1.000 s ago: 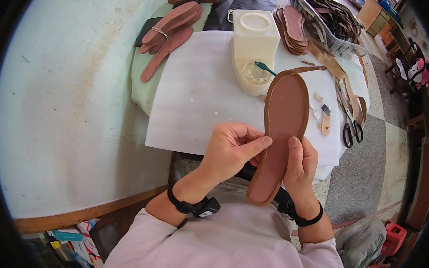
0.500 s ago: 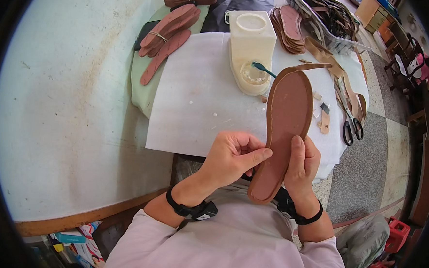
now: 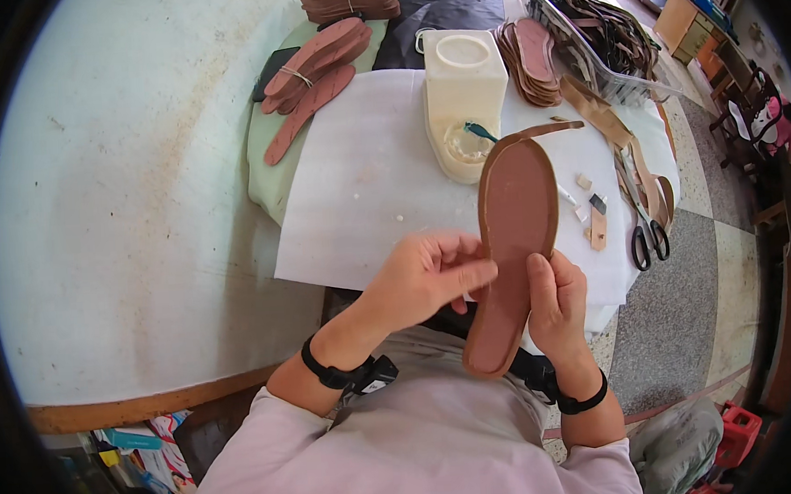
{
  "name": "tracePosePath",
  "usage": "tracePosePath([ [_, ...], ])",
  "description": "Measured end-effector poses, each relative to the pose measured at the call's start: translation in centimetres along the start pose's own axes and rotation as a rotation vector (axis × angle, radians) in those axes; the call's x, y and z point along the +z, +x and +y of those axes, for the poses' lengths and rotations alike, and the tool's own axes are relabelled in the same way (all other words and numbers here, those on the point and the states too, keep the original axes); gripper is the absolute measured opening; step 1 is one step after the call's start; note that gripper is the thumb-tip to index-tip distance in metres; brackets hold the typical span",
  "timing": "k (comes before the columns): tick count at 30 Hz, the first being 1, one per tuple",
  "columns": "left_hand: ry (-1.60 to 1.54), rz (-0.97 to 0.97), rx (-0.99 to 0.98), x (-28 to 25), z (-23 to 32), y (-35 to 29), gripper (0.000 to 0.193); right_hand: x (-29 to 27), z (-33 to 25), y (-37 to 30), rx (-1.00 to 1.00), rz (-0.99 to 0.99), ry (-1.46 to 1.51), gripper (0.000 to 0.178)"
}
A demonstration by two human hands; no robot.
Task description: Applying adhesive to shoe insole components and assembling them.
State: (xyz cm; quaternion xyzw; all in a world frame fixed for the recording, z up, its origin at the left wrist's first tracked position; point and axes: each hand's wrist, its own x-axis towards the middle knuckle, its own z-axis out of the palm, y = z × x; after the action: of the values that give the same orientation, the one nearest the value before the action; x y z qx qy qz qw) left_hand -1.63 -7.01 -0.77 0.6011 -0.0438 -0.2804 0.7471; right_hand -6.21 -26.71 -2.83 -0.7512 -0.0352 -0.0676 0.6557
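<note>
A reddish-brown insole (image 3: 517,205) with a tan strip round its edge is held up in front of me, toe end away. The strip's loose end (image 3: 550,130) sticks out to the right at the toe. My right hand (image 3: 558,301) grips the insole's right edge, thumb on the top face. At the left edge my left hand (image 3: 433,276) pinches the rim between thumb and fingers; its fingertips are partly hidden and slightly blurred. Just beyond the toe stands a cream glue pot (image 3: 463,64) with a green-handled brush (image 3: 479,132) in its opening.
Bundled insoles (image 3: 319,63) lie at the far left, with another insole stack (image 3: 533,61) right of the pot. A clear bin (image 3: 582,45) holds dark strips. Black-handled scissors (image 3: 649,234) and tan strips (image 3: 599,111) lie at the right edge of the white sheet (image 3: 331,215). Small scraps (image 3: 597,227) are nearby.
The insole has shifted slightly left and turned more upright, its loose strip end moving with it. Both hands still keep to its edges.
</note>
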Motion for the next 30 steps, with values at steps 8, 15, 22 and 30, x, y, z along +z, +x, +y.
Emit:
tracePosePath([
  [8,0.024,0.025,0.072,1.6,-0.4,0.2,0.015,0.4,-0.8,-0.2,-0.043,0.142,0.033,0.028],
  [15,0.059,-0.025,0.045,1.8,-0.7,-0.4,0.014,0.0,-0.5,-0.2,-0.078,0.228,0.047,0.03],
  [22,0.036,-0.079,-0.005,1.7,-2.1,-1.1,0.014,-0.3,-0.8,0.1,-0.077,0.244,0.085,0.031],
  [30,0.03,-0.106,-0.041,2.0,-2.2,-1.6,0.013,-0.7,-0.3,0.7,-0.073,0.329,0.076,0.033],
])
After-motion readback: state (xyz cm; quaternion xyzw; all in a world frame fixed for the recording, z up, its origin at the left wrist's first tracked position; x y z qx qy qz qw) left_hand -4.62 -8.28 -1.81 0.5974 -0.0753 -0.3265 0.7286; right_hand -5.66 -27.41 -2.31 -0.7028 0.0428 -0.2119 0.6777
